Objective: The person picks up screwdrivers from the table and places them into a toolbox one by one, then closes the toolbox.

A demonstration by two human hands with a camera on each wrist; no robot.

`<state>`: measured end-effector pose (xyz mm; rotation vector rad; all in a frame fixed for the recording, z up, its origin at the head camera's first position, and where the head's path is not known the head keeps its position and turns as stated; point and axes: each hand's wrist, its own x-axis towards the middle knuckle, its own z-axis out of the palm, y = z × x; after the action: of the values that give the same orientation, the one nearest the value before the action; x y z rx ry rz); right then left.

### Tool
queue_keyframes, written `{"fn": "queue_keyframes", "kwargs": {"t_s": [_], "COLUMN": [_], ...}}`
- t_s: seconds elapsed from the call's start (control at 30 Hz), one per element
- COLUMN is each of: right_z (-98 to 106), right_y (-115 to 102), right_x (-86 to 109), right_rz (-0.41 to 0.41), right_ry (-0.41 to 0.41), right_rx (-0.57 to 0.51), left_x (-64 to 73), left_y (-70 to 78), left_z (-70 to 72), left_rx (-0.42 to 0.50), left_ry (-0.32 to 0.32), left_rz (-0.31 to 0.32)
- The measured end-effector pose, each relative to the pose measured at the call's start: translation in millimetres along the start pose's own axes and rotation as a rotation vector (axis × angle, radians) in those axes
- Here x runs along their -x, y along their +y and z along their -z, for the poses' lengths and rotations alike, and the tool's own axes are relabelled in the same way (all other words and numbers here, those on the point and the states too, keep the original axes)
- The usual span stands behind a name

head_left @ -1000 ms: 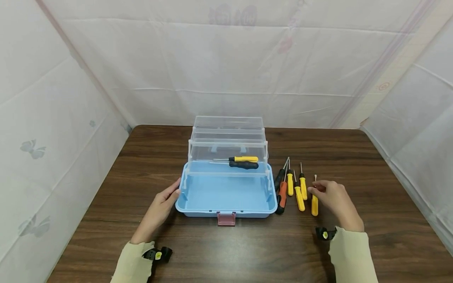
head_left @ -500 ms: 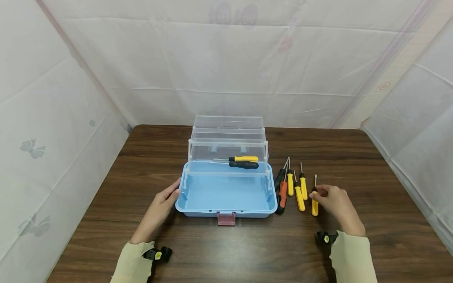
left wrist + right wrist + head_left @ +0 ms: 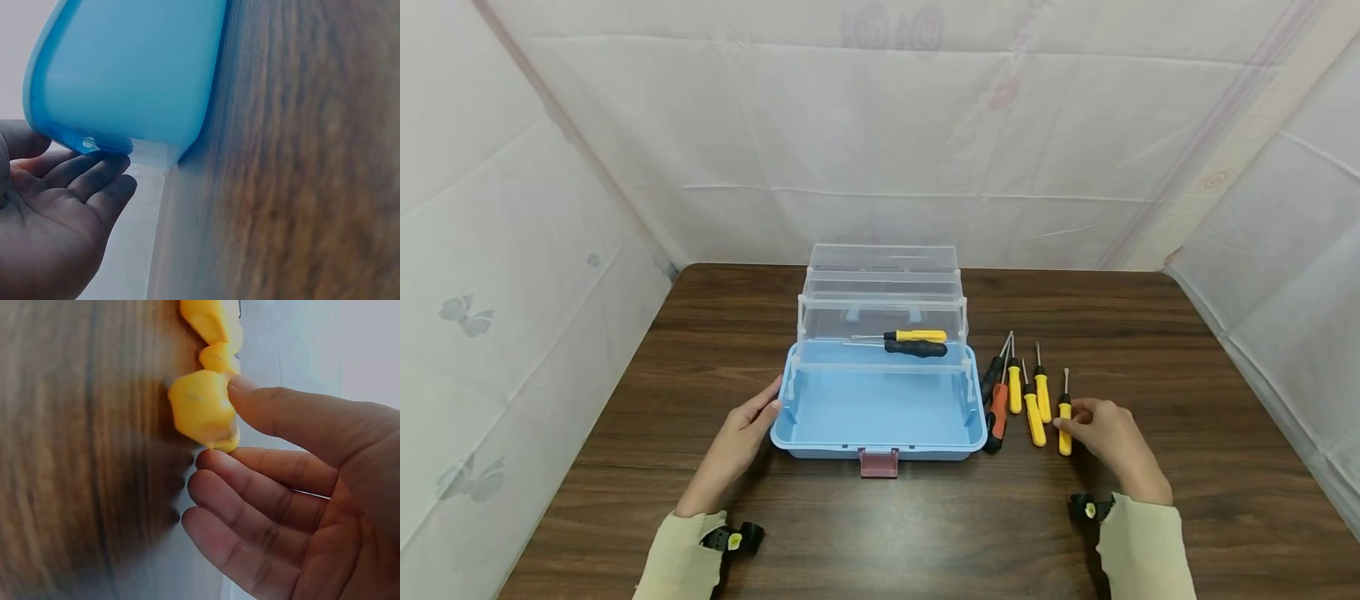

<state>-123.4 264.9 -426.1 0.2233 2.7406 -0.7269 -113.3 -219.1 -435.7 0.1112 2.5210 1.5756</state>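
Screwdrivers [image 3: 1015, 390] lie right of the blue toolbox [image 3: 880, 408]; beyond them, the right hand [image 3: 1105, 431] pinches a yellow screwdriver [image 3: 1065, 437], while the left hand [image 3: 741, 433], loose-fingered, touches the toolbox's left side.

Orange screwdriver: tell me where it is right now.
In the head view, the orange screwdriver lies on the table right of the blue toolbox, beside a yellow screwdriver.
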Motion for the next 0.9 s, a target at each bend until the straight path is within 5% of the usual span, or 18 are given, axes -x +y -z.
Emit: {"fn": "queue_keyframes", "kwargs": {"t_s": [0.9], "right_z": [-6.4], "right_y": [1.2], "right_x": [-3.4], "right_rz": [-0.028], "right_ry": [0.026], "right_rx": [-0.032], "left_x": [-0.3], "left_y": [-1.5], "left_z": [0.6], "left_rx": [-0.008], "left_ry": [-0.01], "left_rz": [-0.004]}}
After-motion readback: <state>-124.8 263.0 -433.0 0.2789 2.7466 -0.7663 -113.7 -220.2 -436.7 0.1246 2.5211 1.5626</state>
